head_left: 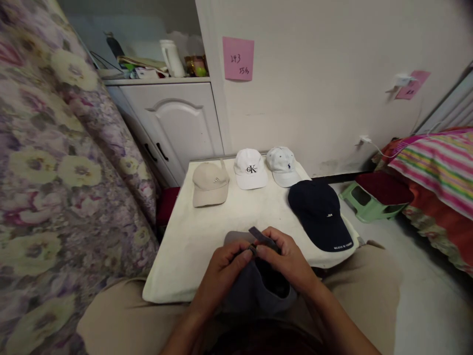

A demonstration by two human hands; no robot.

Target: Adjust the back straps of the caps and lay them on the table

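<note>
A grey baseball cap [240, 291] is held near my lap at the table's front edge, its dark inside partly showing. My left hand [231, 259] pinches the cap's back strap at the buckle. From the other side, my right hand [283, 251] grips the same strap, whose loose end sticks up between the hands. The buckle itself is mostly covered by fingers. To the right lies a navy cap [314, 207] with small white lettering on its brim. Farther back are a beige cap [210, 182], a white cap [250, 167] with black letters and a pale blue cap [283, 165].
The caps rest on a low table with a cream cloth [181, 256]. A floral curtain [74, 197] hangs close on the left. Behind stands a white cabinet [181, 118]. A green stool [369, 197] and a bed with a striped cover [439, 162] are on the right.
</note>
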